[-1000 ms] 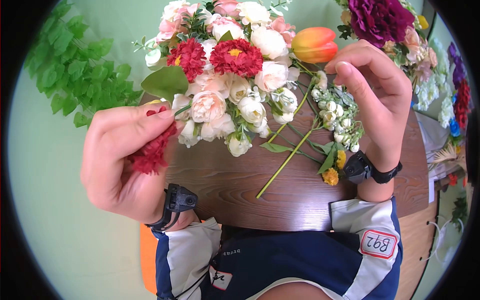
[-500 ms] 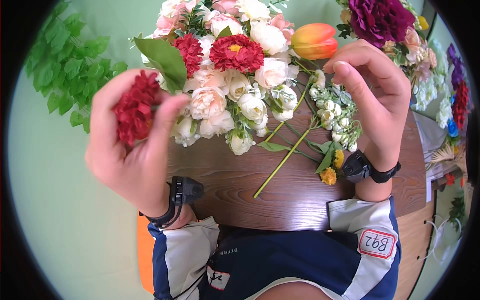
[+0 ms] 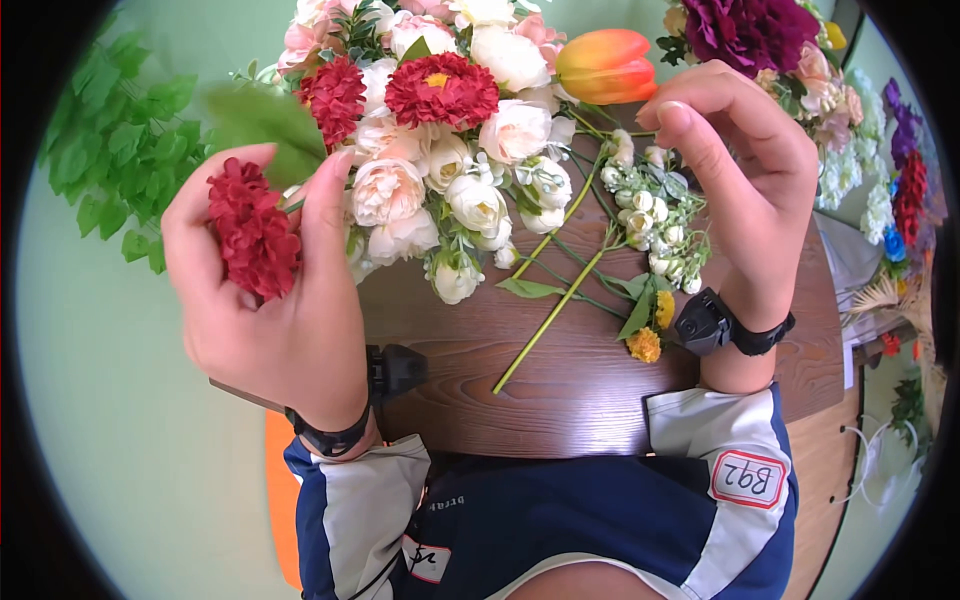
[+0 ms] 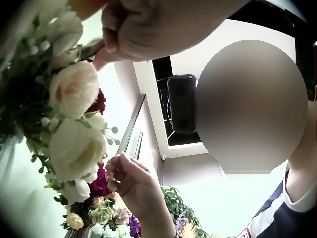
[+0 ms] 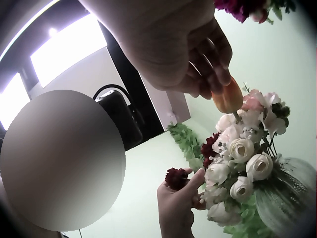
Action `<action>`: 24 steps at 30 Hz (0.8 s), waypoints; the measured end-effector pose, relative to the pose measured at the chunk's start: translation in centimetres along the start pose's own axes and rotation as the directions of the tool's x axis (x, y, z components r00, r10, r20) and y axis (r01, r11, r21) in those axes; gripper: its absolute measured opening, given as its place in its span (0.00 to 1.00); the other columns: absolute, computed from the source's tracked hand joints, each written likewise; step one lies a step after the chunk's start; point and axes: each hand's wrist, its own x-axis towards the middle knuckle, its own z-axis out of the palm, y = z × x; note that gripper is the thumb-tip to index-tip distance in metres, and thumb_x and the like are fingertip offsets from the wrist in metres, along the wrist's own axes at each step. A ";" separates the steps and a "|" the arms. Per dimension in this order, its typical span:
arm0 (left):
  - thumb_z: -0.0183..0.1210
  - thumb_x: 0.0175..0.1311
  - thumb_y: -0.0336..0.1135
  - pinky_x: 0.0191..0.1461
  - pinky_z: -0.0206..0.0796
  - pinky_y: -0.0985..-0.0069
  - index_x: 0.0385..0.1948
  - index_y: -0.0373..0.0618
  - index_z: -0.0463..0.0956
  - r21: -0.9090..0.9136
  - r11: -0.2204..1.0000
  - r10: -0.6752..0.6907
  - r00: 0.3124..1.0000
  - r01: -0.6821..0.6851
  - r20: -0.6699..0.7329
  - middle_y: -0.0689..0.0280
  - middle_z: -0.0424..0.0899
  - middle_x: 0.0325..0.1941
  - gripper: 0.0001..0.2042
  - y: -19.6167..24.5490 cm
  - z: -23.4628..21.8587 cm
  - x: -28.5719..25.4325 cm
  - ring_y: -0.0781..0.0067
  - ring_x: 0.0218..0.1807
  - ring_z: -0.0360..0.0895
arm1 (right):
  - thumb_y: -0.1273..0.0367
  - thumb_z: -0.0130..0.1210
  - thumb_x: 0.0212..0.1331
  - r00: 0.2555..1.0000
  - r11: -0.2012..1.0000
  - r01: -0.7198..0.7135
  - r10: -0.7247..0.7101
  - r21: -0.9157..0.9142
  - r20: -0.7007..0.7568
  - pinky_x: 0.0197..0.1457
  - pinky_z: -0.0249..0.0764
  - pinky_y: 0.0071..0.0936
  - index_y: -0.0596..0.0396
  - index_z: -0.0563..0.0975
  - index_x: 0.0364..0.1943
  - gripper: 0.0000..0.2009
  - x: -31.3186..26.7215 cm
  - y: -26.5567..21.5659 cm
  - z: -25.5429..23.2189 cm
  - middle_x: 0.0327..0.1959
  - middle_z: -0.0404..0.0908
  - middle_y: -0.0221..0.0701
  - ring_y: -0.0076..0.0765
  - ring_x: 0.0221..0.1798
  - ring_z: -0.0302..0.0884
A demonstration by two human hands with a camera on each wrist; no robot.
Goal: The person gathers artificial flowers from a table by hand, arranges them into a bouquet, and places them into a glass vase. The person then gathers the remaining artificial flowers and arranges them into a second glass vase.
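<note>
A red artificial flower (image 3: 255, 230) lies in my left hand (image 3: 275, 320), its petals between the thumb and curled fingers. Its short green stem shows beside the thumb, and a large blurred leaf (image 3: 268, 125) stands just above. This hand is at the left side of a bouquet of white and pink roses (image 3: 390, 190), which also carries red flowers (image 3: 440, 90). My right hand (image 3: 745, 170) hovers to the right of an orange tulip (image 3: 605, 68), fingers loosely bent and thumb apart from the index finger. Its fingertips are right by the bloom, overlapping the tulip (image 5: 228, 96) in the right wrist view.
A glass vase (image 5: 285, 198) stands under the bouquet. On the brown table (image 3: 460, 370) are a white-flowered sprig (image 3: 650, 220), green stems and small yellow flowers (image 3: 645, 345). Green vines (image 3: 110, 140) hang at left; a purple bloom (image 3: 750, 35) tops another arrangement at right.
My left hand has drawn back from the bouquet and turned, so the red flower now faces up in it. The large leaf swings left. My right hand stays beside the tulip.
</note>
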 end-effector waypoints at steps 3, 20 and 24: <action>0.66 0.43 0.18 0.28 0.65 0.89 0.35 0.34 0.72 -0.164 0.982 0.070 0.989 -0.091 -0.129 0.66 0.77 0.30 0.16 0.2 0.7 0.0 0.83 0.24 0.73 | 0.77 0.51 0.52 0.999 0.999 0.017 -0.016 0.033 -0.033 0.35 0.61 0.17 0.64 0.74 0.26 0.03 0.0 -0.1 0.4 0.28 0.74 0.32 0.22 0.30 0.67; 0.66 0.43 0.18 0.29 0.65 0.89 0.42 0.37 0.72 -0.067 0.996 0.060 0.997 -0.057 0.051 0.66 0.77 0.33 0.21 -0.1 0.8 0.2 0.84 0.25 0.73 | 0.73 0.52 0.55 0.977 0.992 -0.128 0.125 -0.008 -0.171 0.30 0.57 0.11 0.60 0.76 0.29 0.05 0.5 1.0 0.2 0.25 0.76 0.25 0.14 0.28 0.66; 0.65 0.45 0.19 0.35 0.67 0.87 0.43 0.38 0.72 -0.194 0.981 0.014 0.997 0.000 0.073 0.66 0.77 0.34 0.20 0.3 0.3 0.3 0.83 0.29 0.74 | 0.68 0.53 0.56 0.947 0.964 -0.267 0.259 -0.015 -0.188 0.27 0.57 0.10 0.60 0.78 0.30 0.08 1.4 4.4 -1.2 0.23 0.76 0.23 0.12 0.26 0.66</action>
